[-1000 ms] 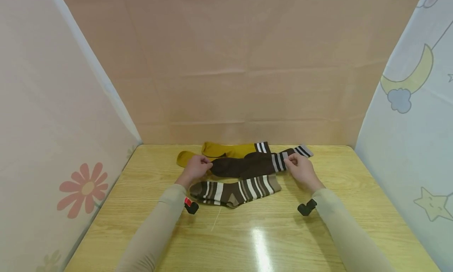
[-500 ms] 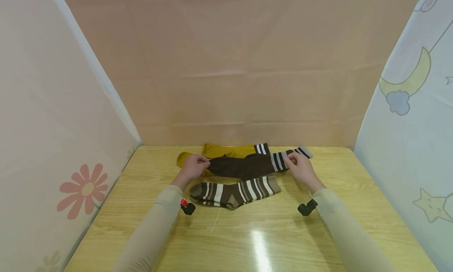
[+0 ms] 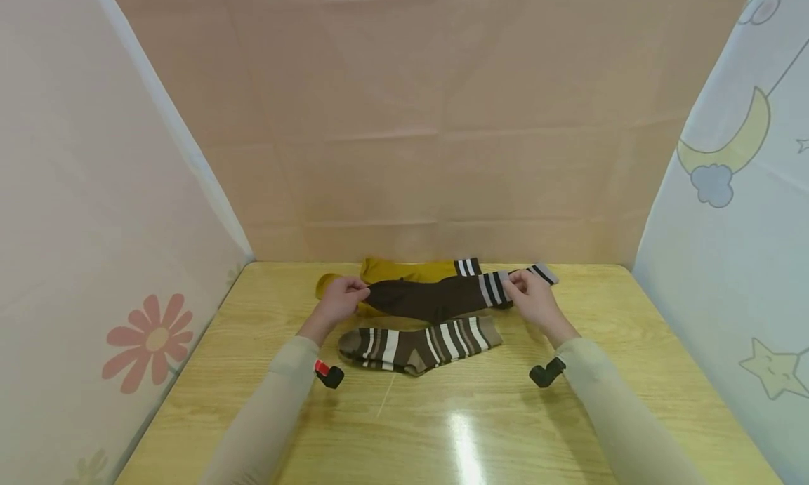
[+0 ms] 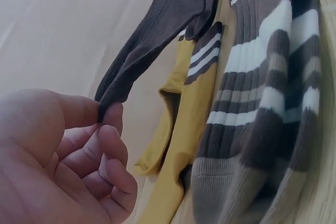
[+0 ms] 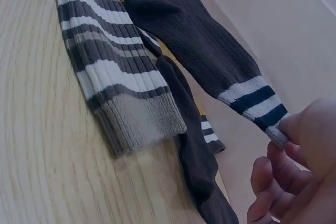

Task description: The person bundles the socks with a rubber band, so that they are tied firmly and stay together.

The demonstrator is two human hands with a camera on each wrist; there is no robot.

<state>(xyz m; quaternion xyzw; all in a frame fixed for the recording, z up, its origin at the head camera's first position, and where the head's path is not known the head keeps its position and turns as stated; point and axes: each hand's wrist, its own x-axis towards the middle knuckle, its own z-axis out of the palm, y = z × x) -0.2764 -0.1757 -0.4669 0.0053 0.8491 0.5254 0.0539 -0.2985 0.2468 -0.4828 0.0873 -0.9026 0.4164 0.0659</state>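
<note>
A dark brown sock (image 3: 430,299) with a grey-and-black banded cuff is stretched between both hands. Its toe is pinched by the left hand (image 3: 341,299) between thumb and index finger, the other fingers curled in the left wrist view. At the cuff, the right hand (image 5: 299,166) pinches the edge between thumb and fingers. In the right wrist view the held sock hangs above a second dark brown sock (image 5: 194,166), mostly hidden behind it in the head view. Mustard yellow socks (image 3: 411,269) lie behind, partly covered. Nearest the person lie brown, white and tan striped socks (image 3: 411,348).
The socks lie on a wooden table (image 3: 404,436), toward its back edge. A tan cloth backdrop (image 3: 436,120) rises behind it. Patterned white panels stand at left (image 3: 76,190) and right (image 3: 752,260).
The left hand has shifted left and slightly toward the person with the sock's toe. The right hand has edged slightly left with the cuff. The sock now looks straighter and raised.
</note>
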